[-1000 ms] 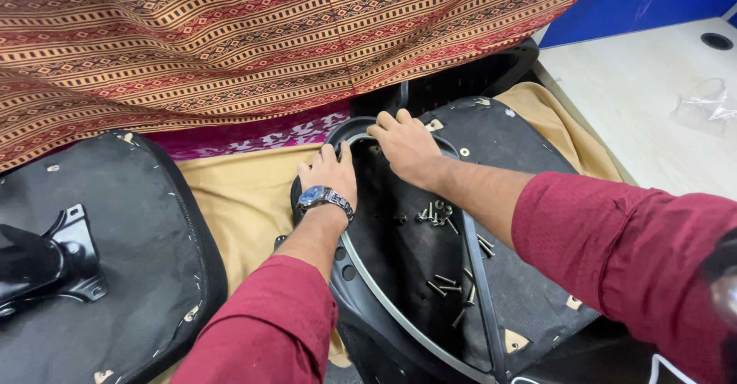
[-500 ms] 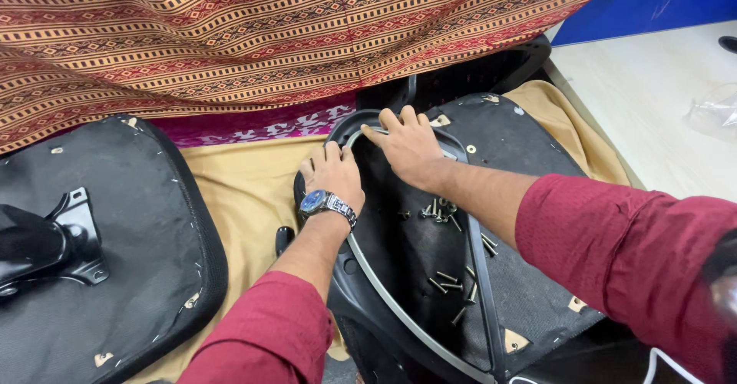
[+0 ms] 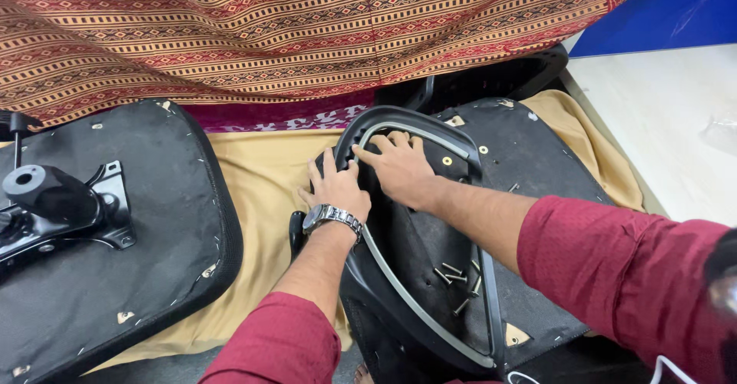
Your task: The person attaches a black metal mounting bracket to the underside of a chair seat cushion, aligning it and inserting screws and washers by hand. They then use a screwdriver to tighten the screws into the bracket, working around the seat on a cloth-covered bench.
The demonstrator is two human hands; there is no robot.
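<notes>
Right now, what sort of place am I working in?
Probably a furniture repair or upholstery spot on a floor: an upturned black chair seat with its metal mechanism, loose dark screws, and a mustard cloth spread beneath the parts.

seat pans (image 3: 100, 276): 2; hands (image 3: 338, 188): 2; wristwatch (image 3: 330, 217): 1; patterned cloth (image 3: 307, 31): 1

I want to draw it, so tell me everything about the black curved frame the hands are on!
The black frame looks like hard plastic, bent in a long loop with a grey strip running inside its edge. It lies on an upturned black seat pad. The left hand presses its outer rim, the right hand presses inside its top bend. Loose screws lie within it.
</notes>
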